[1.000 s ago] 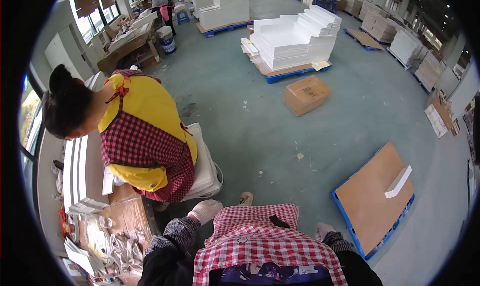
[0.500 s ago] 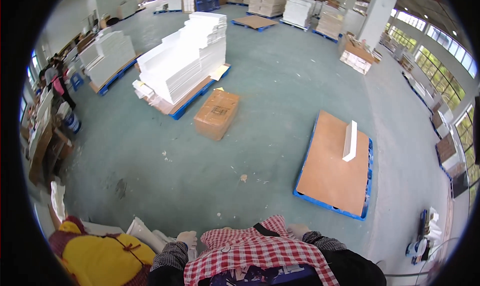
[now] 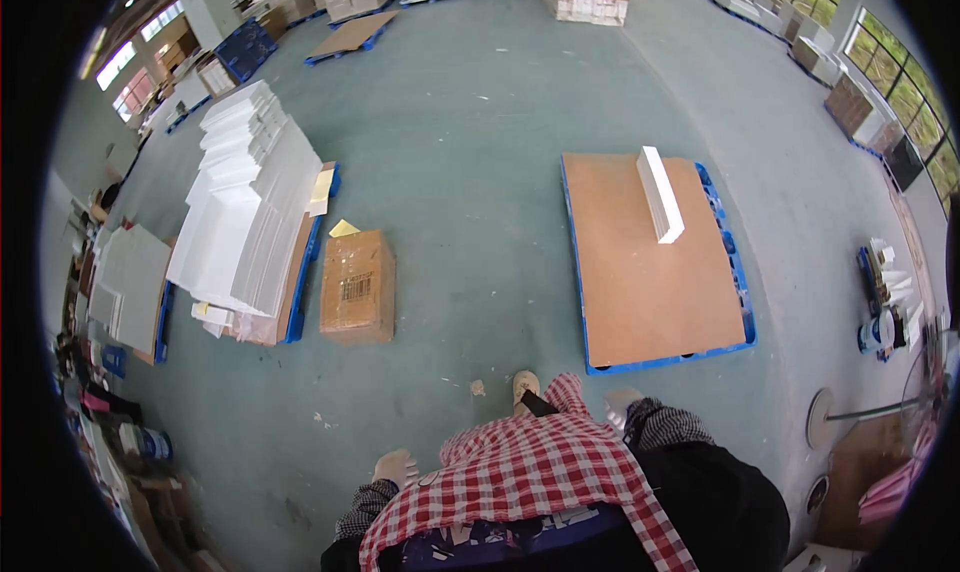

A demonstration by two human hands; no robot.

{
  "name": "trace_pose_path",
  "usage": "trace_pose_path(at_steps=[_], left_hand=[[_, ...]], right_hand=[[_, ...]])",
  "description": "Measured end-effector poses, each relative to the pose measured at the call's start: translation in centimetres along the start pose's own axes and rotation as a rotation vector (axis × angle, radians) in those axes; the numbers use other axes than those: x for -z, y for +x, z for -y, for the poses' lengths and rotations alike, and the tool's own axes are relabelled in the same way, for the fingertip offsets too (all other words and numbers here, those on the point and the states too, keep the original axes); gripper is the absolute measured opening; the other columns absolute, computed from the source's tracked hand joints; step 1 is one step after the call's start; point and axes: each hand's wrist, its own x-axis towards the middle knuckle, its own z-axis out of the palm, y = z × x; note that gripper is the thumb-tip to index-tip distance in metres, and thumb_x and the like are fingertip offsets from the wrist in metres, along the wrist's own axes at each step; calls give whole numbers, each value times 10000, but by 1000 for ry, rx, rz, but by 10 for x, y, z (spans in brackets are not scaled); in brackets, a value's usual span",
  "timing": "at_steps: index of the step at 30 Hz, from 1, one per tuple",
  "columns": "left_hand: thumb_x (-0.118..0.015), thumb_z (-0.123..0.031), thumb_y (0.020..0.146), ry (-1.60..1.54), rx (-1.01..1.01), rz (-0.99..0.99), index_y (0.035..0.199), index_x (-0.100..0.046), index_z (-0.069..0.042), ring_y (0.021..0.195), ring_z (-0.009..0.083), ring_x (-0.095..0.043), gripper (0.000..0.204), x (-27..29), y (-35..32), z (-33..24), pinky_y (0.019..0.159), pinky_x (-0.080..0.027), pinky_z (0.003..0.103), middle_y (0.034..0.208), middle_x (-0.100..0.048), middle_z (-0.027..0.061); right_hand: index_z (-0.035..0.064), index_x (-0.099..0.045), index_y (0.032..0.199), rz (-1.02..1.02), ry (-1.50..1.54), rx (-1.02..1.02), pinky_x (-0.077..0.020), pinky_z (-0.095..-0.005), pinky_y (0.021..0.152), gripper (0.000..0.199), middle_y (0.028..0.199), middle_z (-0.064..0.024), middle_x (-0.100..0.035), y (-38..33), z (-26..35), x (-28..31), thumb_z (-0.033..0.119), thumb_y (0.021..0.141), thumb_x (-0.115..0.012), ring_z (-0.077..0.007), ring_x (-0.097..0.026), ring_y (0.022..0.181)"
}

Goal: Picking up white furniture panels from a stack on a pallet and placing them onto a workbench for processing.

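My left hand (image 3: 394, 466) hangs at my left side by the checked apron (image 3: 530, 462). Its fingers are loosely apart, and no object shows in them. On the other side of the apron, my right hand (image 3: 622, 406) hangs low, partly cut off from view by its checked cuff; it looks loosely open with nothing visible in it. Ahead of the right hand lies a blue pallet (image 3: 748, 312) covered by a brown board (image 3: 650, 302). A narrow white stack of boards (image 3: 658, 194) stands on that cover. One shoe (image 3: 525, 383) shows beyond the apron.
A taped cardboard box (image 3: 358, 287) sits on the floor at the left. Beside it, tall stacked white sheets (image 3: 240, 212) rest on another blue pallet (image 3: 310, 272). A fan (image 3: 820, 418) stands at the right. More loaded pallets line the far end.
My view has turned left to right and moved forward, so the board-covered pallet is closer. The person with the yellow garment at lower left is out of view. Both hands still hang low.
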Motion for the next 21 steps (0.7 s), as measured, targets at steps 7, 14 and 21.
trace_pose_path(at_steps=[7, 14, 21], left_hand=[[-411, -288, 969, 67, -85, -24, 1127, -511, -20, 949, 343, -609, 327, 27, 93, -143, 825, -513, 471, 1081, -593, 169], [-489, -306, 928, 1412, -375, 126, 1189, -530, -50, 1060, 346, -610, 368, 60, 214, -290, 839, -501, 440, 1099, -641, 235], [-447, -256, 922, 250, 136, 349, 867, -527, -84, 578, 283, -580, 198, 67, 351, -550, 477, -415, 410, 714, -580, 86]], right_hand=[[100, -469, 642, -293, 96, -76, -284, -271, 421, 245, 550, 12, -411, 35, 312, 107, 237, 846, -477, -115, -376, 461], [123, -439, 678, -296, 651, -93, -262, -284, 396, 217, 557, 21, -389, 102, 332, 188, 240, 858, -476, -107, -331, 435], [185, -322, 613, -406, 1074, -580, -168, -296, 407, 255, 537, 49, -207, 112, 274, 233, 239, 850, -397, -113, -222, 412]])
